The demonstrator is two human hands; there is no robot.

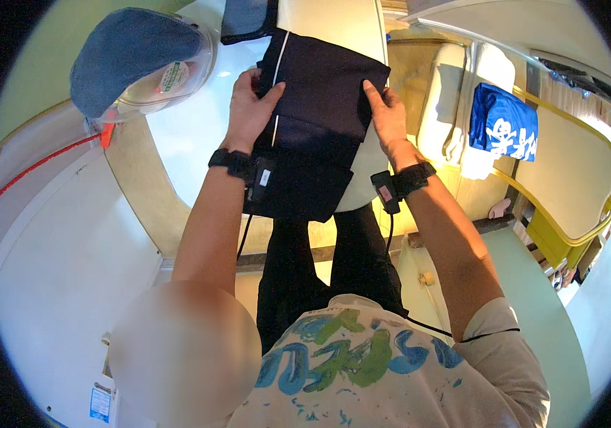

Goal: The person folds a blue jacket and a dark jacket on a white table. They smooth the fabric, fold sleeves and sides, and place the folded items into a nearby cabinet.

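Observation:
A folded dark garment (321, 91) with thin white piping along its left side lies before me over a pale, round-ended board (360, 179). Its lower folds hang down toward my legs. My left hand (253, 109) grips the left edge, thumb on top beside the piping and fingers partly hidden by the cloth. At the opposite edge, my right hand (388, 115) pinches the fabric with the thumb uppermost. The cloth looks fairly flat between the two hands. Each wrist wears a black strap with a small cabled box.
A blue cap (134, 59) rests on a clear plastic container (198, 72) at upper left. Beyond the garment lies another folded dark cloth (249, 18). To the right, a blue folded cloth with white characters (503, 123) sits near a yellow-rimmed panel (567, 171).

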